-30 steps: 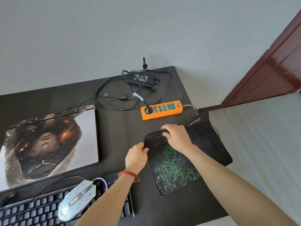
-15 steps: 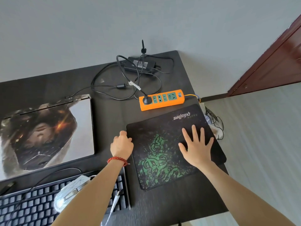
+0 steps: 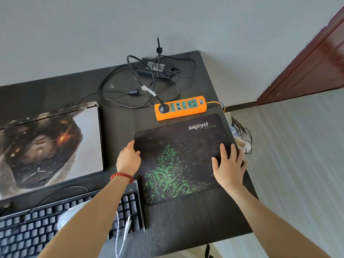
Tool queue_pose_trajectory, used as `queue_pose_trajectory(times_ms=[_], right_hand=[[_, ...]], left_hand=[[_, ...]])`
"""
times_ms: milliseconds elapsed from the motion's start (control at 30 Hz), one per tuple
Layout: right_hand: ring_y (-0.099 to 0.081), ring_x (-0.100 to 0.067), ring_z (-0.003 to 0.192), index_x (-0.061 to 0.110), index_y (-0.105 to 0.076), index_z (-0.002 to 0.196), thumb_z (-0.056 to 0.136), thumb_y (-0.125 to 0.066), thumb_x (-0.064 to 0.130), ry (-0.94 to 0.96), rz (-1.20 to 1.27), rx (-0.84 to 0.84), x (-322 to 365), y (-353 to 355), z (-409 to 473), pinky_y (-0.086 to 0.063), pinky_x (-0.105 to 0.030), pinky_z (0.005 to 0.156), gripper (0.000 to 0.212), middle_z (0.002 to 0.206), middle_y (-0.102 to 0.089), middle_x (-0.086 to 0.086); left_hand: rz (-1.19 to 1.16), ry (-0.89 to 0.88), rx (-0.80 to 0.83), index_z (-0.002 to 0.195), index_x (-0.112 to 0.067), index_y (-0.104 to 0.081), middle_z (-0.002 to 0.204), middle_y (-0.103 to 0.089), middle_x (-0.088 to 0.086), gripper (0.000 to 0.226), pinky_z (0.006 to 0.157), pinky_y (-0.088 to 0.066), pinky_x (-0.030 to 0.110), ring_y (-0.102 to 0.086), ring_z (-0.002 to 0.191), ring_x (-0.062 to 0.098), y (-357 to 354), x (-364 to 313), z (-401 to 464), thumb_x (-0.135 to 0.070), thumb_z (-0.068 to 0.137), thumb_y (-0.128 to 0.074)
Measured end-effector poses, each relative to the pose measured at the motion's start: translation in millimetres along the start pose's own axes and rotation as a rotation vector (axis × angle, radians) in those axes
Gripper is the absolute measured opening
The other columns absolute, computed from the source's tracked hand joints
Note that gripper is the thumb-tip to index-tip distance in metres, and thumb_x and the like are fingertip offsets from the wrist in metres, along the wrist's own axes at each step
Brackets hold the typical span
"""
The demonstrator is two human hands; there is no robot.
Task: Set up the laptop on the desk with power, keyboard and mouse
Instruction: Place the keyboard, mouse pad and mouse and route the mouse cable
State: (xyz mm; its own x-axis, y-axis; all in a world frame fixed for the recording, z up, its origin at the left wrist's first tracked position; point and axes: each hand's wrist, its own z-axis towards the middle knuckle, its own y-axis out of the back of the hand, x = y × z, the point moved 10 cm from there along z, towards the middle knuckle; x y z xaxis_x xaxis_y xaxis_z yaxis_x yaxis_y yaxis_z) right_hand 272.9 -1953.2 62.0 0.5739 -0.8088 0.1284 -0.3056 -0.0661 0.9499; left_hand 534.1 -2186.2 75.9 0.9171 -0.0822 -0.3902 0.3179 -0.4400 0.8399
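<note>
The closed laptop (image 3: 50,144) lies at nine o'clock on the desk (image 3: 119,123), keyboard (image 3: 37,224) at seven. Right hand (image 3: 229,168), fingers apart, flattens the pad (image 3: 178,159); left hand (image 3: 128,159) pinches its edge, likely squaring it for the mouse (image 3: 68,218).

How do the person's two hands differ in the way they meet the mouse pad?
The left hand has its fingers curled at the left edge of the mouse pad; the right hand lies flat on top, fingers spread. The left wrist wears a red bead bracelet; the right is bare. Both touch the pad.
</note>
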Motion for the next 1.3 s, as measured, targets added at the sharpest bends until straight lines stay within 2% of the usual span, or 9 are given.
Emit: queue_pose_trajectory(times_ms=[300, 533, 633, 733, 800, 900, 1033, 1167, 1300], right_hand=[[-0.017, -0.036, 0.141, 0.016, -0.028, 0.143, 0.095, -0.037, 0.033, 0.047, -0.002, -0.044, 4.4, 2.9, -16.7, -0.018, -0.053, 0.114, 0.051, 0.151, -0.025, -0.017], [-0.006, -0.031, 0.144, 0.015, -0.012, 0.146, 0.095, -0.036, 0.028, -0.007, -0.116, 0.049, 27.2, -4.7, -32.5, -0.012, -0.053, 0.114, 0.058, 0.156, -0.010, -0.014], [-0.008, -0.027, 0.144, 0.017, -0.022, 0.144, 0.095, -0.038, 0.027, 0.114, -0.012, 0.046, 76.7, -4.4, -56.9, -0.010, -0.054, 0.114, 0.053, 0.156, -0.015, -0.011], [-0.029, -0.027, 0.138, 0.015, -0.043, 0.133, 0.094, -0.042, 0.021, 0.341, 0.230, 0.070, 146.1, -6.5, -101.6, -0.021, -0.047, 0.113, 0.039, 0.143, -0.041, -0.010], [-0.046, -0.025, 0.121, 0.012, -0.055, 0.119, 0.091, -0.048, 0.022, 0.489, 0.346, 0.092, 186.7, -7.9, -133.9, -0.036, -0.040, 0.101, 0.029, 0.122, -0.056, -0.007], [-0.050, -0.021, 0.103, 0.015, -0.055, 0.108, 0.087, -0.052, 0.041, 0.609, 0.254, 0.182, 226.5, -23.9, -172.5, -0.039, -0.035, 0.085, 0.034, 0.105, -0.059, -0.001], [-0.055, -0.024, 0.093, 0.012, -0.044, 0.107, 0.079, -0.057, 0.053, 0.536, 0.057, 0.307, 235.9, -51.6, -196.4, -0.044, -0.036, 0.077, 0.051, 0.102, -0.057, -0.004], [-0.065, -0.027, 0.081, 0.009, -0.038, 0.115, 0.088, -0.056, 0.030, 0.370, 0.135, 0.379, 222.8, -57.3, -200.0, -0.053, -0.040, 0.067, 0.038, 0.091, -0.066, -0.009], [-0.061, -0.029, 0.091, 0.007, -0.044, 0.116, 0.092, -0.052, 0.021, 0.196, 0.306, 0.388, 208.9, -49.2, -194.5, -0.046, -0.035, 0.070, 0.029, 0.098, -0.064, -0.012]], left_hand=[[0.127, -0.030, 0.018, 0.135, -0.008, -0.039, 0.123, -0.059, 0.019, 0.046, 0.091, -0.045, 0.045, -0.051, 0.115, 0.037, 0.6, -1.2, -0.7, -0.013, 0.091, -0.049], [0.167, -0.071, 0.103, 0.135, -0.014, -0.041, 0.134, -0.043, 0.017, 0.044, 0.099, -0.039, 0.047, -0.040, 0.123, 0.034, 3.2, -1.7, 1.2, -0.023, 0.092, -0.048], [-0.021, -0.140, 0.123, 0.126, -0.014, -0.052, 0.127, -0.053, 0.014, 0.037, 0.100, -0.040, 0.043, -0.050, 0.116, 0.030, 25.5, 8.7, -9.8, -0.025, 0.091, -0.051], [-0.097, -0.204, 0.169, 0.121, -0.019, -0.056, 0.115, -0.063, 0.005, 0.036, 0.099, -0.041, 0.043, -0.056, 0.108, 0.023, 48.8, 47.9, -45.3, -0.031, 0.087, -0.057], [0.057, -0.243, 0.194, 0.127, -0.029, -0.050, 0.124, -0.055, -0.002, 0.050, 0.101, -0.036, 0.046, -0.047, 0.117, 0.021, 54.6, 83.7, -74.8, -0.045, 0.081, -0.061], [0.340, -0.333, 0.257, 0.139, -0.033, -0.031, 0.136, -0.038, -0.004, 0.083, 0.103, -0.027, 0.045, -0.032, 0.126, 0.022, 45.5, 120.9, -108.9, -0.061, 0.068, -0.064], [0.462, -0.437, 0.195, 0.144, -0.029, -0.013, 0.142, -0.030, -0.002, 0.093, 0.105, -0.025, 0.043, -0.028, 0.129, 0.021, 39.9, 141.2, -117.0, -0.051, 0.071, -0.066], [0.372, -0.483, 0.129, 0.141, -0.025, -0.027, 0.138, -0.037, 0.001, 0.076, 0.102, -0.029, 0.043, -0.034, 0.125, 0.023, 46.5, 141.1, -111.5, -0.041, 0.076, -0.064], [0.271, -0.528, 0.164, 0.136, -0.023, -0.036, 0.132, -0.045, -0.002, 0.072, 0.097, -0.039, 0.041, -0.041, 0.117, 0.023, 51.7, 136.0, -110.7, -0.041, 0.074, -0.066]])
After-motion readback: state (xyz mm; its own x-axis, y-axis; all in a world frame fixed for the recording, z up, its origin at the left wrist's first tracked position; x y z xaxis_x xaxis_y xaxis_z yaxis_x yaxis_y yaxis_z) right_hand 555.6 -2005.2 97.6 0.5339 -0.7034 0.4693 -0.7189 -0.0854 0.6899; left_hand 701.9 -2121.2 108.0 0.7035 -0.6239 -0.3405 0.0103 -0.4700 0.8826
